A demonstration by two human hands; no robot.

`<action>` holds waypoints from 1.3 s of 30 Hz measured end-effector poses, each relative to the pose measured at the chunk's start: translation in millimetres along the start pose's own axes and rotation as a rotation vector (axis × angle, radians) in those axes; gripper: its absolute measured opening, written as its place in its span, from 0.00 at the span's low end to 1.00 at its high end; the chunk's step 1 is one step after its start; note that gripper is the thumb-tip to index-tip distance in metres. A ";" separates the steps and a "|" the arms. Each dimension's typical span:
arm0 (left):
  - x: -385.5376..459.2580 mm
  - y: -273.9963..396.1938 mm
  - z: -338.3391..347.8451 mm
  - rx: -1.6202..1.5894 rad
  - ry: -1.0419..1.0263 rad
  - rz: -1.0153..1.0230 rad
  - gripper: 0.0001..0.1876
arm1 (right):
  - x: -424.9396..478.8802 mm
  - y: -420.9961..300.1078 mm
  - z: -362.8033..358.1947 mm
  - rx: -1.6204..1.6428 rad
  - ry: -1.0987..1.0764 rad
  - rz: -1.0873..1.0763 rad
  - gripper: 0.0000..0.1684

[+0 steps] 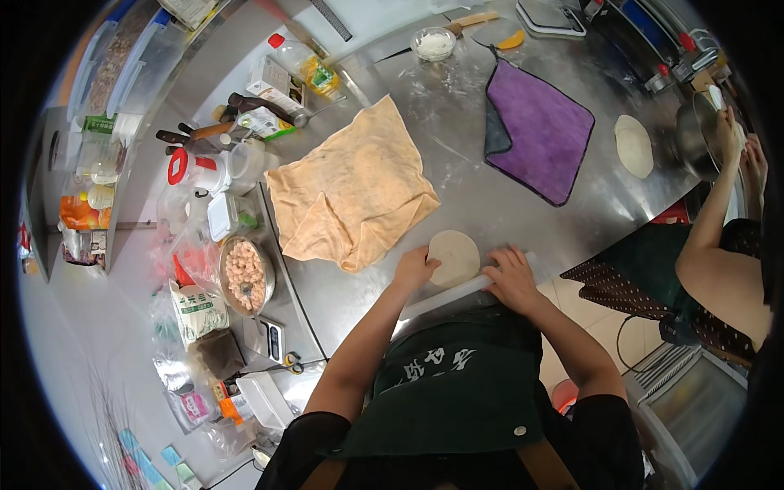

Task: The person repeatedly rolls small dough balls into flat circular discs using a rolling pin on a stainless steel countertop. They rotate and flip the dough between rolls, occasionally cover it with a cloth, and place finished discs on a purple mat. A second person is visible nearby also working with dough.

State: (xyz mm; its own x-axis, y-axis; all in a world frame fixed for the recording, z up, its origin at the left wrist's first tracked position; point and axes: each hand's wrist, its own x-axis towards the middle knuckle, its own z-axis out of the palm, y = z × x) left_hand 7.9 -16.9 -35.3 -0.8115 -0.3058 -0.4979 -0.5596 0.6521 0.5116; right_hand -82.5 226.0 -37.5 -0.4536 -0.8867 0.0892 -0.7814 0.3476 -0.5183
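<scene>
A flat round of dough (454, 258) lies on the steel worktop near its front edge. My left hand (416, 267) holds the round's left rim between thumb and fingers. My right hand (509, 274) rests with spread fingers on a pale rolling pin (450, 296), which lies slantwise just below the dough's lower right side. A peach-coloured cloth (361, 184) is spread beyond my left hand, with raised shapes under it. A purple cloth (542, 131) with dark edging lies farther off to the right, one corner folded. Another flat dough piece (634, 147) lies on the worktop right of it.
At the left stand a metal bowl of pinkish chopped filling (246, 275), a digital scale (272, 340), scissors (293, 362), tubs and an oil bottle (312, 67). A glass bowl of flour (433, 44) sits at the back. At the right, a co-worker's hands (732, 138) are at a large metal bowl (698, 138).
</scene>
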 end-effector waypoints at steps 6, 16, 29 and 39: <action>2.0 -10.2 2.3 -0.198 0.005 -0.018 0.14 | 36.8 -1.3 30.5 -0.119 0.216 0.149 0.25; 33.7 -29.2 12.4 -0.639 -0.090 -0.119 0.15 | 77.6 -1.2 36.4 -0.225 0.188 0.258 0.34; -1.1 16.1 -9.5 -0.081 0.126 0.131 0.13 | -11.7 0.7 -6.3 -0.031 -0.016 0.009 0.21; 2.8 -27.9 20.5 -0.316 0.100 -0.017 0.11 | 37.1 -5.3 26.3 -0.141 0.193 0.169 0.23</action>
State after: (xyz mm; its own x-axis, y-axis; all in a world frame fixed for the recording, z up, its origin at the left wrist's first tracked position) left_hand 24.7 -21.8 -65.3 -0.8052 -0.3916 -0.4452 -0.5851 0.4031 0.7037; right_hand -83.9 183.2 -53.8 -0.6447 -0.7432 0.1789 -0.7337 0.5360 -0.4175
